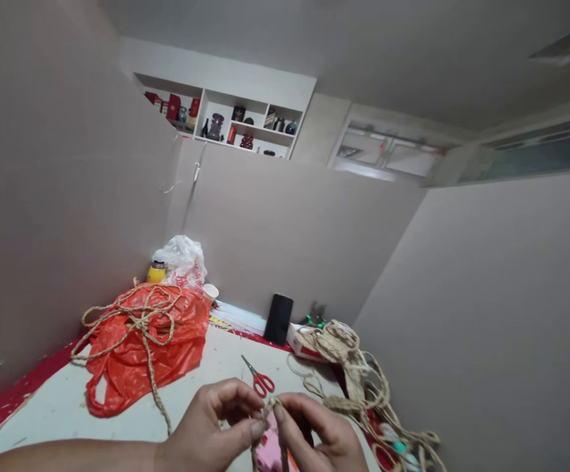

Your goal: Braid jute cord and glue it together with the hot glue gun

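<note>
Pinching a braided cord (pixel 271 401) between thumb and fingers of left hand (pixel 216 419), and gripping the same cord just beside that spot with thumb and fingers of right hand (pixel 321 432). Closing both grips narrowly on the cord, with fingertips almost meeting near the bottom centre of the view. Holding the cord at the top of its bend, and letting it hang below the fingertips in two strands, one at either side of a pink item (pixel 267 451) with red marks. Leaving the nature of that pink item unclear, partly hiding it behind cord and fingers.

Working over a pale tabletop (pixel 225 357), with scissors (pixel 261 381) lying just beyond the fingertips, red handles nearer the hands and blades pointing away to the left. Having a red plastic bag (pixel 189 341) lying to the left, under a loose tangle of braided rope (pixel 142 321), and seeing one length of it running down towards the left wrist. Facing a yellow jar (pixel 156 272), a white plastic bag (pixel 181 259) and a paper cup (pixel 210 292) behind the red one. Facing also a dark phone (pixel 279 319) standing tilted near the partition (pixel 265 223), and, to its right, a heap of rope (pixel 336 341) lying partly over a box (pixel 307 353) and spreading down the right side.
</note>
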{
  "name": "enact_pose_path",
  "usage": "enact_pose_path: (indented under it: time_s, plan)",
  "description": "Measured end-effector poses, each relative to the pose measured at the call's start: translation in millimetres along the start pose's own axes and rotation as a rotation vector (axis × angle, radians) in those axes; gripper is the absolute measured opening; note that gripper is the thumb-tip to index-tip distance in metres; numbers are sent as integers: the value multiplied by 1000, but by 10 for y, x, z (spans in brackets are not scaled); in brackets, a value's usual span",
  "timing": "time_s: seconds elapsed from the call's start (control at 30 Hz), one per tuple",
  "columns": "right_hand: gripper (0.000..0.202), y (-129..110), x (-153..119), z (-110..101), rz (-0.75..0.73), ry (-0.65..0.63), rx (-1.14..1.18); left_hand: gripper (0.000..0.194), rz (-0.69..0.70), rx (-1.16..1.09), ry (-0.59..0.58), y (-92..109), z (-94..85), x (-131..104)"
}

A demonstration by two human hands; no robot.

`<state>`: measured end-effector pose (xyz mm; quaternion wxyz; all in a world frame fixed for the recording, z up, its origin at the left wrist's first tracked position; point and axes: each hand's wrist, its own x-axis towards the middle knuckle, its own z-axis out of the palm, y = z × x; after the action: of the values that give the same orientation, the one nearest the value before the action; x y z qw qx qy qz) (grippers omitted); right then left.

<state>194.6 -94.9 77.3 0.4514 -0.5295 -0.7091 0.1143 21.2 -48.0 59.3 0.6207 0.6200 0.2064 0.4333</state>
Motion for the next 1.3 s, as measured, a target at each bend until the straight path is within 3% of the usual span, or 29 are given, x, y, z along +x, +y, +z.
enact_pose_path:
  time_s: [0.2, 0.5, 0.73, 1.03, 1.3]
  plan:
    - [23, -407, -94, 47, 130, 120, 171, 22, 3, -146, -78, 231, 74, -132]
    - [19, -546, -92, 131, 130, 273, 258, 21, -8, -180, -105, 405, 21, -165]
    - [19, -584, -1, 189, 87, 290, 281, 27, -137, -205, -114, 578, -12, -135]
    - [16, -445, 63, 154, -21, 307, 176, 12, -162, -80, -79, 410, -77, -24]
    - [17, -335, 123, 165, 5, 273, 224, 25, -303, -184, -105, 267, -112, 66]
